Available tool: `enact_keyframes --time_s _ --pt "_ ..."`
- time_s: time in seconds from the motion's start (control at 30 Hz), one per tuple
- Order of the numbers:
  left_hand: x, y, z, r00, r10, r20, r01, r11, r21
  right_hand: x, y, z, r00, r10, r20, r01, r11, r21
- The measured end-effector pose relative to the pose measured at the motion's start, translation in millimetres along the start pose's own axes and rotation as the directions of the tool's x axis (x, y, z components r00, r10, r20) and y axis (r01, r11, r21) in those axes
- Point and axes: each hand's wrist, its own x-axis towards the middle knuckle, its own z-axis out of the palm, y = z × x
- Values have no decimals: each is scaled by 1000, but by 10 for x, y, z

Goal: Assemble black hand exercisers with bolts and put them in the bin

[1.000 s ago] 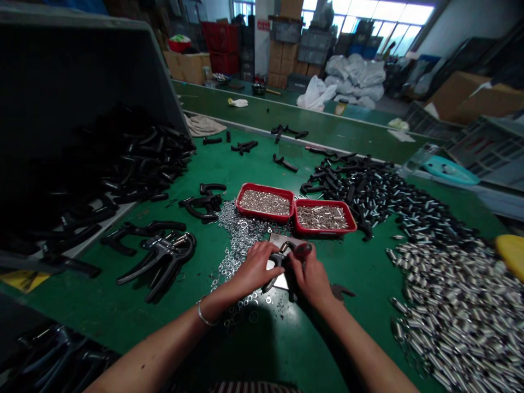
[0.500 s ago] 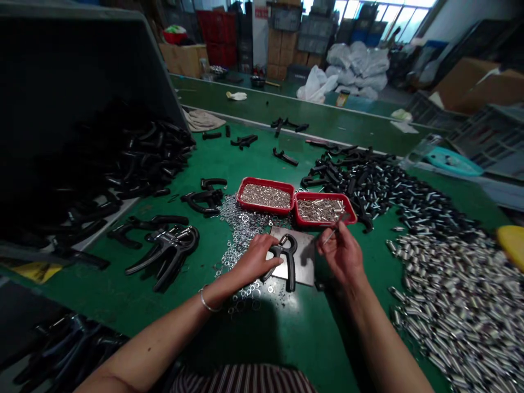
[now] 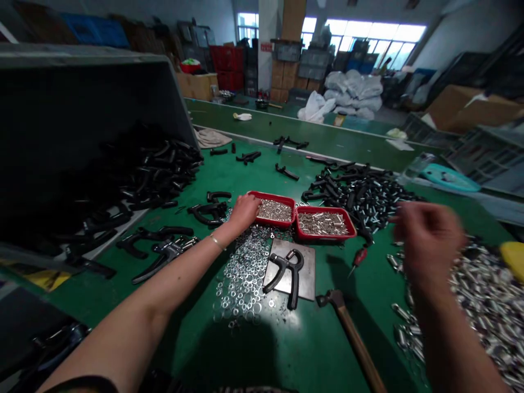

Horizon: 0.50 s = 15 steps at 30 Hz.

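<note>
At red tray (image 3: 273, 195) rim, left hand's (image 3: 244, 210) fingers (image 3: 254, 203) curled.

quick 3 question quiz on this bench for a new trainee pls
1. True or false: the left hand is at the left red tray.
2. What lies on the metal plate? A a white cloth; B the black hand grip; C a cardboard box.
3. Which tool lies with its head by that plate's near right corner?
Key: 1 true. 2 B. 3 the hammer.
</note>
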Motion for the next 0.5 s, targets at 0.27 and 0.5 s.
enact_keyframes --time_s 0.27,0.5 --pt "250 -175 108 998 -9 67 -1 989 148 998 -385 1476 895 -248 372 421 748 -513" --pt "187 -174 172 999 -13 39 9 995 104 1203 -344 1687 878 -177 444 424 718 -552"
